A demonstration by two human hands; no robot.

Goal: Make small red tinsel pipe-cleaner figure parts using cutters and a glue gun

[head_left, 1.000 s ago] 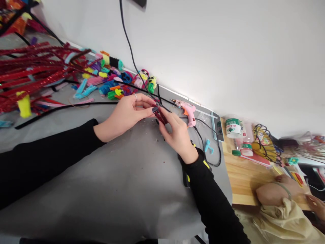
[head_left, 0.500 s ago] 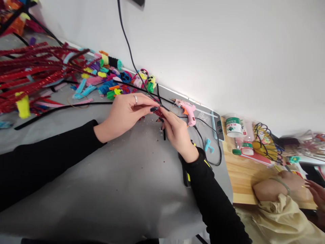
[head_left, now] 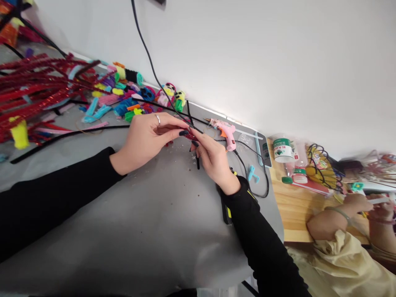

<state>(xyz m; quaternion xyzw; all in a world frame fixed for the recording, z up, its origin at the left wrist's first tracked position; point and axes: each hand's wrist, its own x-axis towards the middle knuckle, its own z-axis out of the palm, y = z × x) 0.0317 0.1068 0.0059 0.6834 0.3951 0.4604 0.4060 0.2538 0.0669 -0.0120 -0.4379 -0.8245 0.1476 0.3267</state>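
Between my fingertips is a small piece of dark red glittery pipe cleaner (head_left: 189, 135), mostly hidden by the fingers. My left hand (head_left: 148, 138), with a ring on one finger, pinches it from the left. My right hand (head_left: 214, 159) grips it from the right, fingers closed and pointing up and left. Both hands hover over the grey table cover (head_left: 148, 231). Just beyond my right hand lies a pink hot glue gun (head_left: 228, 134). A black-and-yellow tool (head_left: 227, 210) is partly covered by my right forearm.
Red glittery pipe cleaners (head_left: 37, 90) lie in a heap at left, beside colourful fuzzy pieces (head_left: 126, 105) and small fuzzy dolls (head_left: 168, 93) along the wall. A black cord (head_left: 148, 53) hangs down near my hands. At right, bottles (head_left: 283, 150) stand by a co-worker's arm (head_left: 328, 222).
The view has shifted slightly, moving most things a little left. My hands keep their pinch on the red piece. The co-worker's hands have come together around a white strip.
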